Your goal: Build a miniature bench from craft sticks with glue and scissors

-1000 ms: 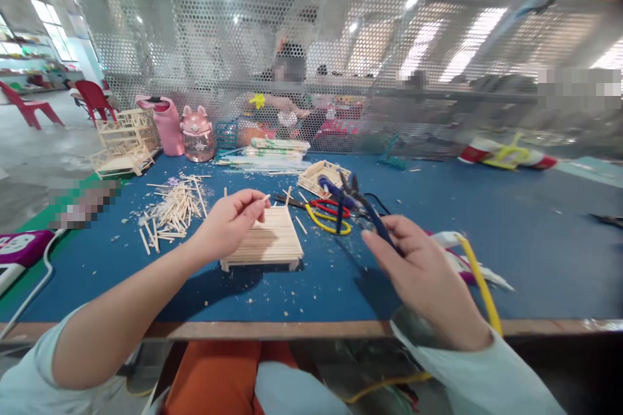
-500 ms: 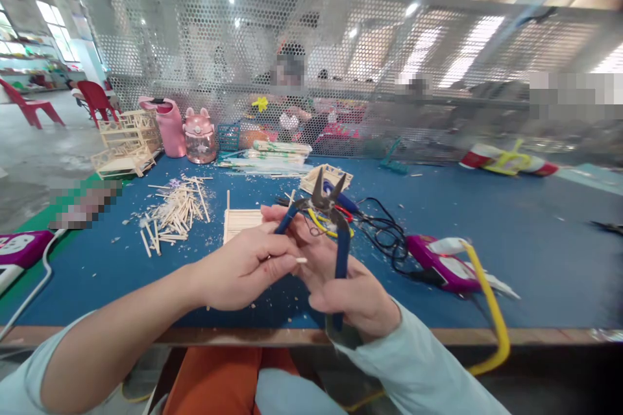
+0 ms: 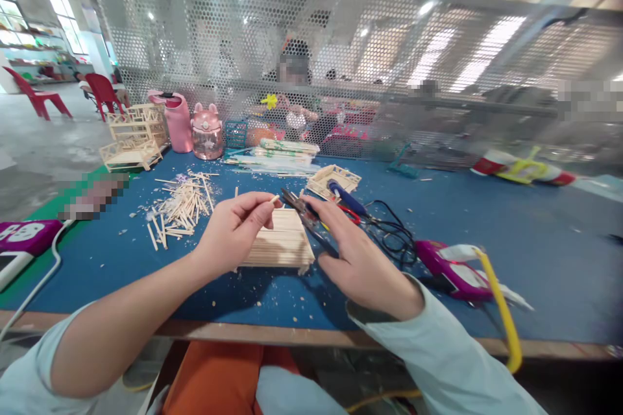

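My left hand (image 3: 226, 237) is closed in a pinch on a short wooden stick (image 3: 275, 199), whose pale end pokes out past the fingertips. Across from it, my right hand (image 3: 363, 259) grips blue-handled pliers (image 3: 302, 211). Their dark jaws point up and left, close to the stick's end; whether they touch it I cannot tell. Below both hands stands a small slatted panel of wooden sticks (image 3: 277, 246) on the blue table, with thin uprights at its back. My left hand covers part of the panel.
Left of the panel lies a heap of cut sticks (image 3: 187, 204). Behind are a wooden model (image 3: 131, 142), a pink bottle (image 3: 178, 123), a clear jar (image 3: 207, 136) and bundled sticks (image 3: 287, 150). A blue-handled tool (image 3: 343, 194), black cable (image 3: 396, 240) and purple device (image 3: 452, 269) lie to the right.
Both hands have moved apart and up over the panel, uncovering more of it. The pliers have swung from upright to tilted left, toward the stick in my left hand.
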Available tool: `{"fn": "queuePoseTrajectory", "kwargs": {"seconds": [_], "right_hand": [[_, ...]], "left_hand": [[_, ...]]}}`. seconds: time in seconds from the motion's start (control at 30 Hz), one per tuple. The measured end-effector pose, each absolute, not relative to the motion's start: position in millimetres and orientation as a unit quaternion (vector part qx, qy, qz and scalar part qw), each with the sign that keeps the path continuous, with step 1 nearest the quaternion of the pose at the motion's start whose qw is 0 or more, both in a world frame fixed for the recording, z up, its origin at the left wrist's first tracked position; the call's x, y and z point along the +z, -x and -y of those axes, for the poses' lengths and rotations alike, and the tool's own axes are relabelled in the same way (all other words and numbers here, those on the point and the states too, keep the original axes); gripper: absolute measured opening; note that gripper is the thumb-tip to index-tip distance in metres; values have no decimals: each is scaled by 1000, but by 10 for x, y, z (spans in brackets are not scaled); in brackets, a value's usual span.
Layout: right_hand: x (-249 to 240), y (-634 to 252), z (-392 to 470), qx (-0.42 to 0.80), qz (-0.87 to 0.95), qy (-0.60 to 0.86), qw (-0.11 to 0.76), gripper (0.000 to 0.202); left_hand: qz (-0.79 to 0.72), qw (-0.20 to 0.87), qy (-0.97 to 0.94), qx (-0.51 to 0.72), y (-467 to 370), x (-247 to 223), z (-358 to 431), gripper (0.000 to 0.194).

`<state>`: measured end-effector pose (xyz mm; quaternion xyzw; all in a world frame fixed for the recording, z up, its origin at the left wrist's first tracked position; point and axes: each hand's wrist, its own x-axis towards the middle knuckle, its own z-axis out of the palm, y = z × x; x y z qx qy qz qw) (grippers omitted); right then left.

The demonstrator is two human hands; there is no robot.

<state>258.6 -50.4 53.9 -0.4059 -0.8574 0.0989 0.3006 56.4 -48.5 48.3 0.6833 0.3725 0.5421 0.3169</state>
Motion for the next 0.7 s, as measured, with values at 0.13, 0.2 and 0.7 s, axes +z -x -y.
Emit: {"fn": "queuePoseTrajectory", "kwargs": {"seconds": [0.13,0.2,0.7], "right_hand": [[476,-2537,529,58,868,399,289,75],[472,-2532,533,50,870,391,296,75],[504,-2510,562,35,868,369,331,72]], "left_hand": [[-364,298,-706,529,-570,468,513,21],[-360,288,-719,520,-566,460,523,22],[-322,237,-750,527,-549,465,533,21]]}}
